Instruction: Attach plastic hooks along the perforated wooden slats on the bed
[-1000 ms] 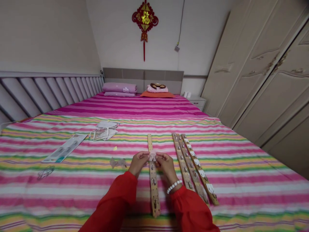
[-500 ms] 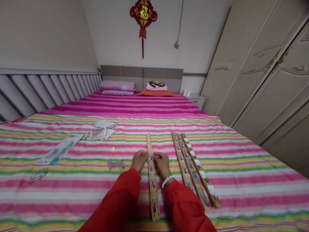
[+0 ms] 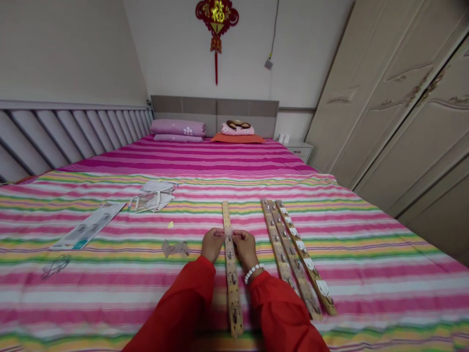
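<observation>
A long narrow wooden strip (image 3: 232,292) lies lengthwise before me, carrying several metal hooks on clear backings in a row. My left hand (image 3: 212,244) is at its left edge, thumb and fingertips pinched together. From the right edge, my right hand (image 3: 245,246) does the same, a white bead bracelet on its wrist. Between the fingertips is a clear-backed adhesive hook (image 3: 228,237), lying against the strip and partly covered by the fingers. Beyond it the far end of the strip is bare wood with small holes.
Three more strips with hooks (image 3: 293,252) lie to the right, the outermost with white hooks. On the left are loose clear hooks (image 3: 175,248), a yellow scrap (image 3: 170,224), a long package (image 3: 90,227), several flat packets (image 3: 156,195) and a wire-like bundle (image 3: 56,266).
The clear backing that stood out between my fingertips now lies flatter on the strip. Both hands stay nearly in place; the view has shifted slightly.
</observation>
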{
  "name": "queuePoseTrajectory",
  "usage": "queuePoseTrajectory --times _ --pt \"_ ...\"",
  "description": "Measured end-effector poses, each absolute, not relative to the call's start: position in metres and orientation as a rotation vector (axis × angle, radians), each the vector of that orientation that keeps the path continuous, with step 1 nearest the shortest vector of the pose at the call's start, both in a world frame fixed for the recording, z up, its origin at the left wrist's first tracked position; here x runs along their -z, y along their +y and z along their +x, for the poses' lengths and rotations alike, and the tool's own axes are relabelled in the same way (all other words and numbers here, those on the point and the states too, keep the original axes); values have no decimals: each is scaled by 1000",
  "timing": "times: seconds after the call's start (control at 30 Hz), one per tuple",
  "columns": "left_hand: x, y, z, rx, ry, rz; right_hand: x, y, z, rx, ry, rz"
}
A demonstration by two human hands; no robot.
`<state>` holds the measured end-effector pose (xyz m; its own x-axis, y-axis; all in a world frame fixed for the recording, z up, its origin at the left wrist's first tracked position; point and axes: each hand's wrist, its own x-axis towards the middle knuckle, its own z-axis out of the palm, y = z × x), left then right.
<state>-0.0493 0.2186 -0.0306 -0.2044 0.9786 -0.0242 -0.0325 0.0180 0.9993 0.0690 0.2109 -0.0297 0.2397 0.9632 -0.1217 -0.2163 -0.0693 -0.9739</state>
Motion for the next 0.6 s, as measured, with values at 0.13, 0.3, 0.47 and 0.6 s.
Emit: queuePoseTrajectory --times 0.13,0.3,0.47,0.6 --pt "29 216 -49 -1353 1361 1050 32 211 70 -1181 -819 -1240" --pt "26 216 -48 -1353 1390 969 36 210 71 -1164 -903 -1204" --pt "27 220 -47 -1299 1396 916 37 207 73 -961 -1205 -1301" --pt "29 225 -48 -1253 1412 906 30 206 76 -817 -1475 -1432"
